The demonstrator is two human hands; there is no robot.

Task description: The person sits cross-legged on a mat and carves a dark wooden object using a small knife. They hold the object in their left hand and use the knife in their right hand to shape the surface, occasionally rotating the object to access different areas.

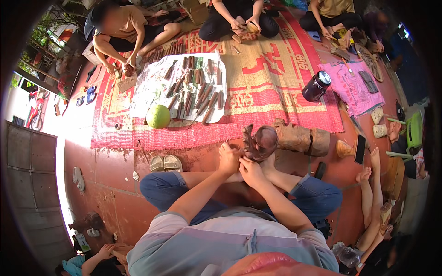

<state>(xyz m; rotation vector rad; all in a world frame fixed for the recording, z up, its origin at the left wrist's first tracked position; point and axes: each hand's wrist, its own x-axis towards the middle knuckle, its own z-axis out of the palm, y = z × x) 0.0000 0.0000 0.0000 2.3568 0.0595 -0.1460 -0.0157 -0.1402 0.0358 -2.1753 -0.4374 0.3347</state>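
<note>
A dark brown wood carving, with a rounded bowl-like part and a jagged cut-out side, is held upright above my crossed legs. My right hand is closed around its lower end. My left hand has its fingers curled shut right beside the carving's left edge; what lies inside them is hidden. Just beyond and to the right of the carving lies a rough wooden log with notches cut in it.
Ahead spreads a red and straw woven mat. On it are a white sheet bearing several wood-handled carving tools, a green round fruit and a black flask. Sandals sit near my left knee. Several people sit around, hands busy.
</note>
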